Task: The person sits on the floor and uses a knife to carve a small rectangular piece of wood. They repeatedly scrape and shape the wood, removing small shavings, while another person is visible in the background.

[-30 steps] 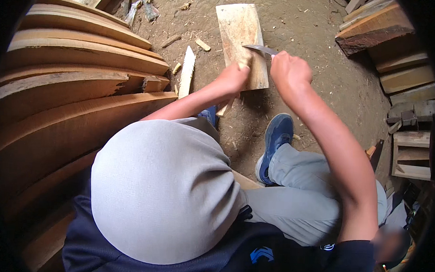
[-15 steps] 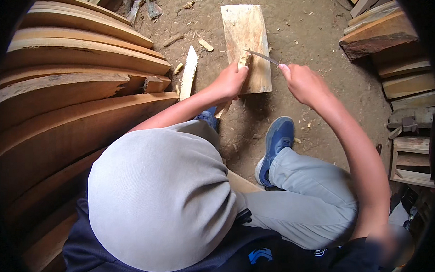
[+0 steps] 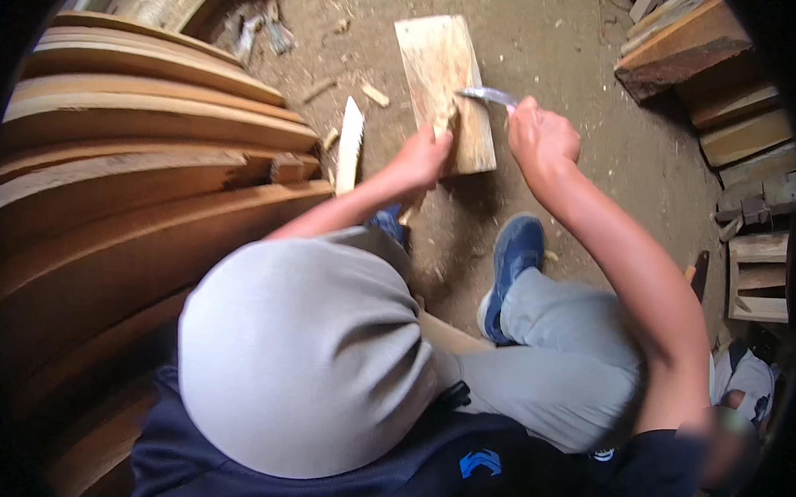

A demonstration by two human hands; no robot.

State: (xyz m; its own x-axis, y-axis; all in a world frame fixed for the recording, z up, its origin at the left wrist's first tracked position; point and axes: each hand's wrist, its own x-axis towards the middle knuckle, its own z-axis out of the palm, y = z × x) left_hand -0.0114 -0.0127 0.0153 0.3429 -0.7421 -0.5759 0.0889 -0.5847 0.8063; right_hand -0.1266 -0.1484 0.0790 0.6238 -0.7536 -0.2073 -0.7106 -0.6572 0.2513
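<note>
My left hand (image 3: 424,158) is closed around the lower end of a short, rough stick of wood (image 3: 446,119), its upper part resting against a pale wooden block (image 3: 433,53). The block lies on the ground in front of me. In my right hand (image 3: 544,138), at the right of the block, is a knife (image 3: 489,95) with a slightly curved metal blade. The blade points left over the block, its tip close to the top of the stick. Whether the edge touches the wood, I cannot tell. My right fingers hide the knife's handle.
Thick curved planks (image 3: 149,108) are stacked at my left. A pale jagged-edged strip of wood (image 3: 350,146) and small offcuts (image 3: 375,95) lie on the dirt floor (image 3: 571,70). More timber (image 3: 685,48) is piled at the right. My blue shoe (image 3: 514,261) is below the block.
The knife has turned so that more of its blade's flat side shows, and my right hand has rolled with it. My left hand keeps hold of the stick. The whole view has shifted slightly.
</note>
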